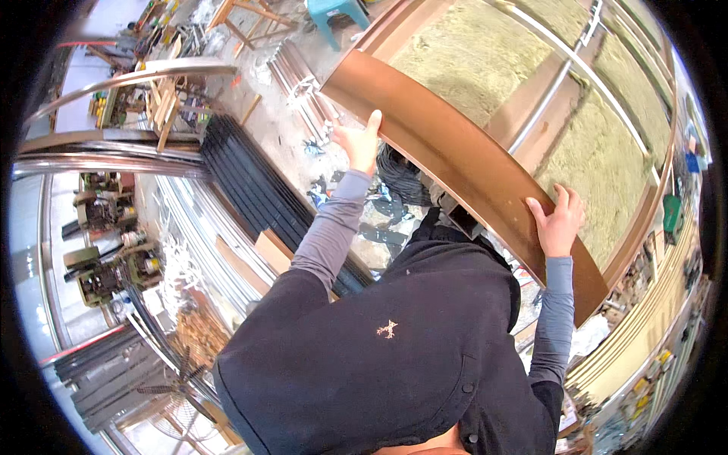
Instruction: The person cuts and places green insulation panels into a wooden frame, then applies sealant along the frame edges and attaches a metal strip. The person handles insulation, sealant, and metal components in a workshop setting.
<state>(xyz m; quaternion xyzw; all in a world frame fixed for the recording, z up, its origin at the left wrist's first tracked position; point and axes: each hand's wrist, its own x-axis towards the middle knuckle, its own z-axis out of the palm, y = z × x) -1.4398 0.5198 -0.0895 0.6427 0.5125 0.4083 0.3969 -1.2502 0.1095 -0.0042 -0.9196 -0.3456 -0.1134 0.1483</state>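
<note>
A long brown sheet-metal strip with a bent edge runs diagonally in front of me, along the near side of a large frame. The frame holds yellowish insulation wool. My left hand is at the strip's near edge toward its far left end, thumb raised against the edge and fingers spread outward. My right hand is further along, toward the right end. Its thumb presses the strip's face and its fingers curl over the raised edge next to the wool.
Bright metal tubes cross the frame. Black profiles are stacked at the left, beside pale metal lengths. A blue stool stands at the back. A wire fan is at lower left, and long beige strips lie at the right.
</note>
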